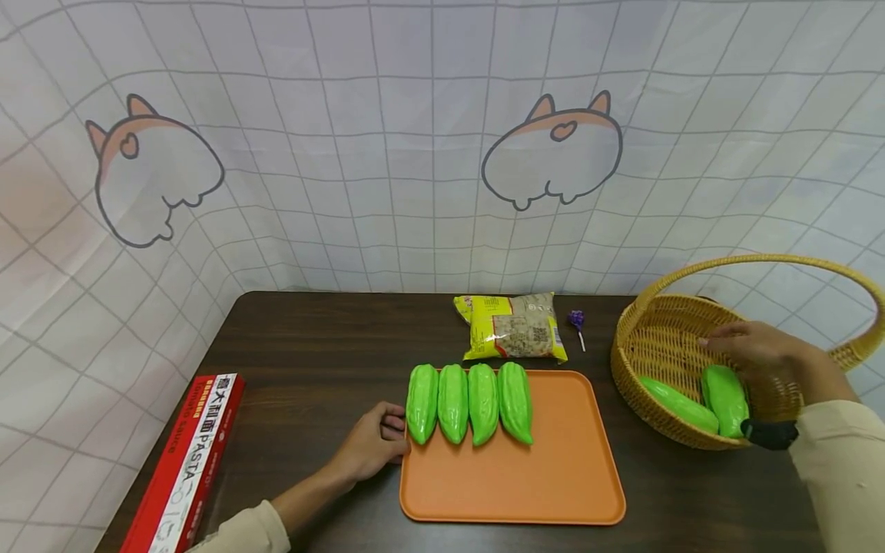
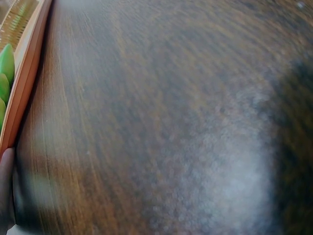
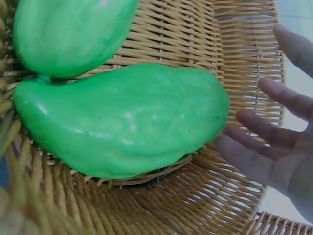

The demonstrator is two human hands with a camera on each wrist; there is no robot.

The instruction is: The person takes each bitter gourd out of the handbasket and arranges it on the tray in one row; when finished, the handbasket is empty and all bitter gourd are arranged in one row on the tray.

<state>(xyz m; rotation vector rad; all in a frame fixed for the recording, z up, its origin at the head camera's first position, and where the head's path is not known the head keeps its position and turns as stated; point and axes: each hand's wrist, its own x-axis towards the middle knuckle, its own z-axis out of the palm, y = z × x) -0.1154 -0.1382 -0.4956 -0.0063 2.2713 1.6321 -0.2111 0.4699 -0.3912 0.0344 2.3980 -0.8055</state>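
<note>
My left hand (image 1: pixel 372 445) holds the left edge of an orange tray (image 1: pixel 512 488) with curled fingers. In the left wrist view a finger (image 2: pixel 7 188) meets the tray's outer wall (image 2: pixel 27 73). Several glossy green, long tapered fruit-like pieces (image 1: pixel 483 405) lie side by side along the tray's upper left. My right hand (image 1: pixel 764 353) is inside a wicker basket (image 1: pixel 632 392), fingers spread and apart. Two more green pieces lie in the basket; the right wrist view shows one green piece (image 3: pixel 127 120) with the fingertips close to its blunt end.
Behind the tray lies a yellow bag (image 1: pixel 512 326) of small pale contents, with a purple lollipop (image 1: pixel 577 319) beside it. At the far left is a red pasta box (image 1: pixel 187 461). The basket's tall handle (image 1: pixel 754 259) arches over my right forearm. A white gridded curtain stands behind the table.
</note>
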